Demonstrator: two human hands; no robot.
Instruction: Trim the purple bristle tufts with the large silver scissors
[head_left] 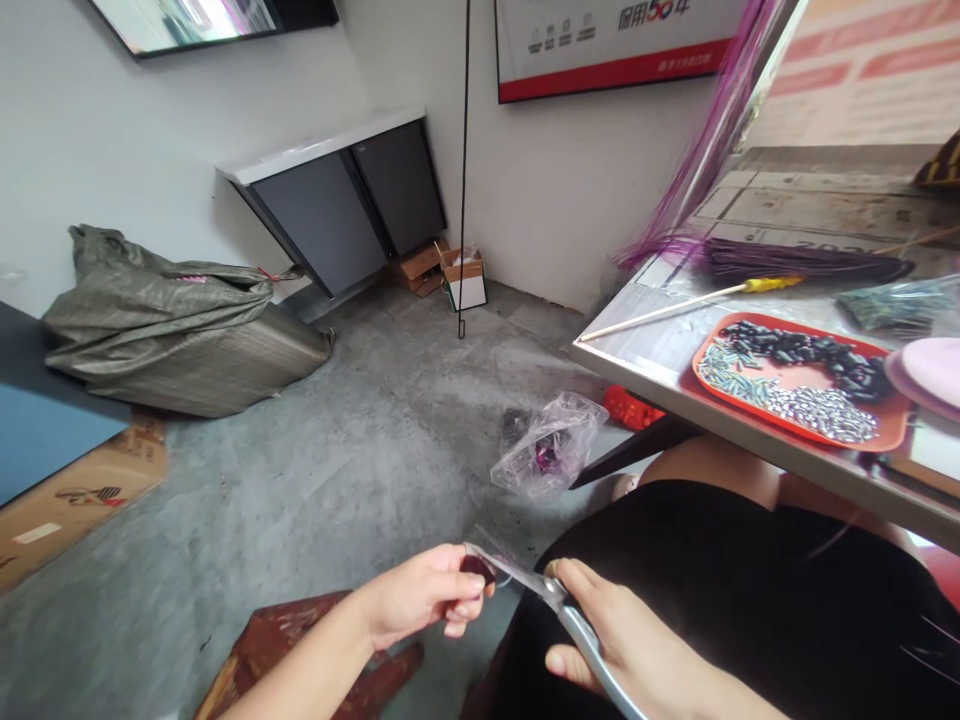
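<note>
My left hand [424, 598] is closed in a pinch on a small dark purple piece [478, 568] low in the view, over the floor. My right hand [626, 640] grips metal scissors [559, 600] with grey handles. Their blades reach left to the purple piece and touch it. On the table at the right lies an orange tray [892, 425] with black, green and silver beads. A bundle of dark purple strands [787, 262] and a thin stick with a yellow tip [679, 305] lie behind the tray.
A clear plastic bag [547, 445] with purple bits lies on the concrete floor. A grey sack [172, 320] sits at left, a grey cabinet [337, 205] and small cardboard boxes [461, 275] against the wall. A brown stool [300, 640] is under my left arm.
</note>
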